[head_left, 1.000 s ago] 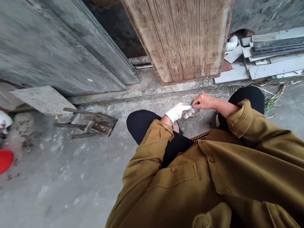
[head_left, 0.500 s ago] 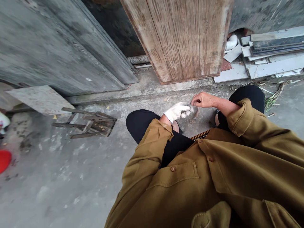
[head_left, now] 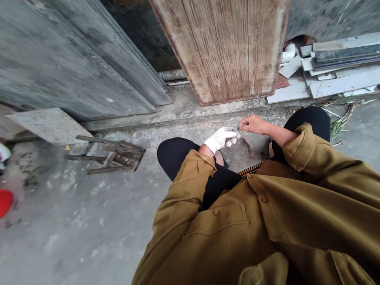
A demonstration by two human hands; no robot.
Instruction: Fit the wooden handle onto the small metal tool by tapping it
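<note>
1. Facing each other in the head view: left hand [head_left: 221,139] in white knit glove, bare right hand [head_left: 255,124], between knees in black trousers [head_left: 178,156].
2. Left fingers partly curled, forefinger reaching toward right fingertips; exact grip too small to tell.
3. Right fingertips drawn close together in a pinch by the glove; can't tell what, if anything, is between them.
4. Curved brown stick-like object [head_left: 247,145] shows just beyond glove fingertips, below right hand, over grey concrete floor [head_left: 89,237]; its end by the glove is unclear.
5. Olive-brown buttoned shirt [head_left: 225,237] fills lower right, sleeves rolled.
6. Worn brown plank panel [head_left: 225,47] stands ahead; weathered grey panel [head_left: 59,67] to its left.
7. Right of plank panel: stack of white and dark flat boards [head_left: 341,63], white elbow pipe [head_left: 288,53] beside it.
8. Left floor: small dark wooden stool [head_left: 109,155] on its side, speckled pale board [head_left: 49,124] near it, red rounded object [head_left: 4,202] cut by frame edge.
</note>
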